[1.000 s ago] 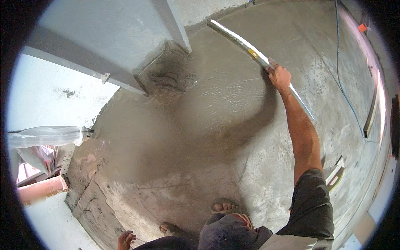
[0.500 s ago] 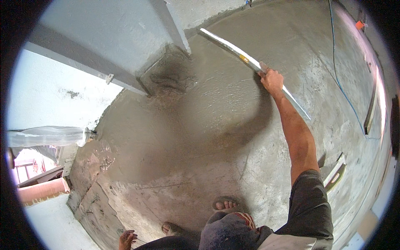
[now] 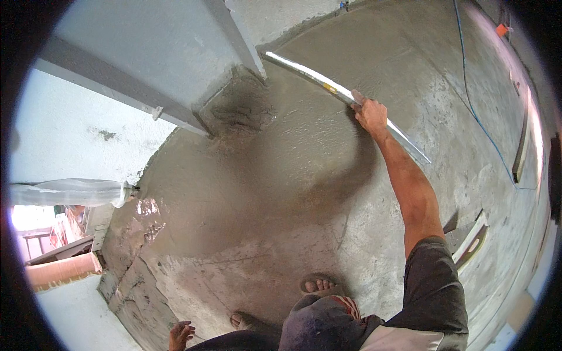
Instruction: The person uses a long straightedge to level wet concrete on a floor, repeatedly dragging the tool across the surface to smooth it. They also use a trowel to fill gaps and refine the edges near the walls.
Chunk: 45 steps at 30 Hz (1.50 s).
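Observation:
My right hand [image 3: 371, 115] is closed around a long metal spirit level [image 3: 307, 72] with a yellow vial window, gripping it past its middle. The level lies slantwise low over the wet grey concrete floor [image 3: 304, 137], its far end close to the foot of a grey post [image 3: 237, 35]. Whether its whole length touches the surface I cannot tell. At the lower left, beside my leg, my left hand [image 3: 181, 334] hangs with its fingers loosely bent and apart, and nothing shows in it.
Rough wet mortar [image 3: 237, 114] sits between the post feet. On the right lie a flat tool with a green handle [image 3: 470, 243], a blue cable [image 3: 481, 126] and a long bar [image 3: 521, 140]. An orange roll [image 3: 64, 272] is at the left. My feet [image 3: 321, 285] stand on the drier floor.
My right hand has drawn the level leftward, and its far end has swung left and a little nearer to me, toward the post. My left hand stays nearly where it was.

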Motion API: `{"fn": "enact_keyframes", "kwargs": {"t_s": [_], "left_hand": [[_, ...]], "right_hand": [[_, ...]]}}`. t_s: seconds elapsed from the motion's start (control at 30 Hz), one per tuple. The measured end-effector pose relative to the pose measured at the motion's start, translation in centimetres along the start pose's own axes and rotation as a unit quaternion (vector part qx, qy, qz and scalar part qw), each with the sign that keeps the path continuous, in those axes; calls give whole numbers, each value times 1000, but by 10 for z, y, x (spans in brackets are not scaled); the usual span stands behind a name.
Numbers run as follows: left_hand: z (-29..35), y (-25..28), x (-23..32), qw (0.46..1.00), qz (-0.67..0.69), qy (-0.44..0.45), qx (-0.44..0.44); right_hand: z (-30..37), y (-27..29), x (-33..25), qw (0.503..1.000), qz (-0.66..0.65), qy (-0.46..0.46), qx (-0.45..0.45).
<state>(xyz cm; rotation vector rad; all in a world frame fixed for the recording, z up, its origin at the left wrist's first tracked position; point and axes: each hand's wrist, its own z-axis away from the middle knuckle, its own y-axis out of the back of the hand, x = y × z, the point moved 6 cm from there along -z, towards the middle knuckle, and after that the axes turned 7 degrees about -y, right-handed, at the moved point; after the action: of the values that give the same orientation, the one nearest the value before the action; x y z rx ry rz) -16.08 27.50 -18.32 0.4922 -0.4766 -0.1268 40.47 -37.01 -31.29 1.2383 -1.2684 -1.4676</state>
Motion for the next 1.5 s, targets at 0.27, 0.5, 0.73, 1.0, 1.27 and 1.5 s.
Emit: {"fn": "enact_keyframes", "kwargs": {"t_s": [0.27,0.5,0.73,1.0,1.27,1.5], "left_hand": [[2,-4,8,1000,-10,-6,-1],[1,-3,6,1000,8,-8,0],[2,-5,10,1000,5,-17,1],[-6,2,-5,1000,-10,-15,0],[3,1,-3,1000,-13,-14,8],[-2,-1,5,1000,-15,-8,5]], "right_hand": [[1,-7,2,999,-5,26,20],[2,-8,-5,998,-12,58,16],[9,-3,-1,998,-23,63,6],[41,-2,38,998,-22,65,-9],[71,8,99,995,-61,82,6],[5,0,65,996,-26,-41,69]]}}
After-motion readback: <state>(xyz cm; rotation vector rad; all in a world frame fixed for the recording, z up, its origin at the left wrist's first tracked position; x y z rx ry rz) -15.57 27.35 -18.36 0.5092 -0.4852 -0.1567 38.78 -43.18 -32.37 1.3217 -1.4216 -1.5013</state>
